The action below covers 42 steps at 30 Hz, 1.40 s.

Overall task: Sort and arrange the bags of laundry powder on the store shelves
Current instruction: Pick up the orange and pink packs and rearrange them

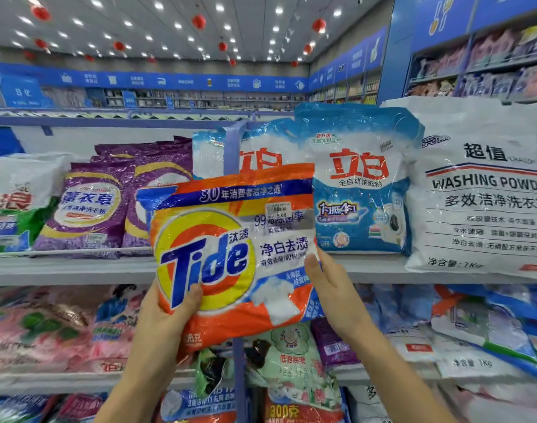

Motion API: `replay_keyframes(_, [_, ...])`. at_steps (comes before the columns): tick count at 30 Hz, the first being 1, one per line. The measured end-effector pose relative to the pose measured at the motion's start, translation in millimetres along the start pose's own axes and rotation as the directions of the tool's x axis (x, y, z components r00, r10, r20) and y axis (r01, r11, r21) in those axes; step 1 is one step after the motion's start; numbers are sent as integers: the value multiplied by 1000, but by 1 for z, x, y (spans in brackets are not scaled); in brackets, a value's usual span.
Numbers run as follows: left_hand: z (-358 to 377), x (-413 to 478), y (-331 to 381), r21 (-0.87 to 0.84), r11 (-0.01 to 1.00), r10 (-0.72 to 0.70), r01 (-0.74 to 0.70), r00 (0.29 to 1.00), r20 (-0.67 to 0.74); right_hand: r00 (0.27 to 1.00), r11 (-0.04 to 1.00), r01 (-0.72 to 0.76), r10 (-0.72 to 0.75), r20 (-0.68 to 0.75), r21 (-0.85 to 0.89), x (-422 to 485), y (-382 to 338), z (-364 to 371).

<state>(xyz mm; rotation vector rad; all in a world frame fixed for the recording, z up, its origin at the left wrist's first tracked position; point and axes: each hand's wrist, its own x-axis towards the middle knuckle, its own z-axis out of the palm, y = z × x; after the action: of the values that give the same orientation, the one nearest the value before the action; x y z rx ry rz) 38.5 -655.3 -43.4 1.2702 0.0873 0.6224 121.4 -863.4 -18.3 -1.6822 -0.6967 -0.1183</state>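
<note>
In the head view, an orange Tide bag (230,254) is held upright in front of the middle shelf (62,267). Its lower left corner is gripped by the left hand (166,315), thumb laid across the front. Its right edge appears to be pinched by the right hand (331,288), whose fingers are hidden behind it. On the shelf, purple bags (87,209) are stood at the left, blue-and-white bags (358,184) behind, and a white bag (481,193) at the right.
</note>
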Motion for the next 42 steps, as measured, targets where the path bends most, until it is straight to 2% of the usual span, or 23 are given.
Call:
replay_keyframes(2, [-5,0,0,4,1000,-8,8,1000,8,998,998,60,-59,26,-35,2,-5,2])
replay_keyframes(8, [-19,2,-2,-77,997,-15,13,999,-34,962,968,244,-249,109,51,1,-6,9])
replay_keyframes(13, [-39,-7,2,-97,995,-37,32,998,-52,937,943,326,-332,103,72,4,-6,22])
replay_keyframes(18, [-70,-19,15,-105,993,-77,61,985,-156,928,936,335,-347,133,106,10,-8,56])
replay_keyframes(23, [-114,-37,39,-78,997,-52,28,945,-323,880,916,348,-392,267,199,19,-11,113])
replay_keyframes(27, [-163,-51,62,-22,998,42,-60,878,-477,829,922,193,-336,447,335,30,-20,178])
replay_keyframes(29, [-192,-60,75,-1,996,75,-89,842,-535,797,900,70,-309,518,430,33,-28,216])
replay_keyframes(31, [-226,-70,89,28,994,98,-101,802,-589,789,883,-8,-282,546,469,35,-43,262])
replay_keyframes(34, [-283,-88,109,40,996,88,-82,749,-656,761,843,-262,-120,637,471,28,-67,342])
replay_keyframes(38, [-371,-115,146,55,997,83,-63,688,-721,735,789,-368,-77,674,492,9,-104,457])
replay_keyframes(42, [-462,-137,190,143,989,132,-32,618,-775,694,701,-486,-52,718,521,-14,-139,561])
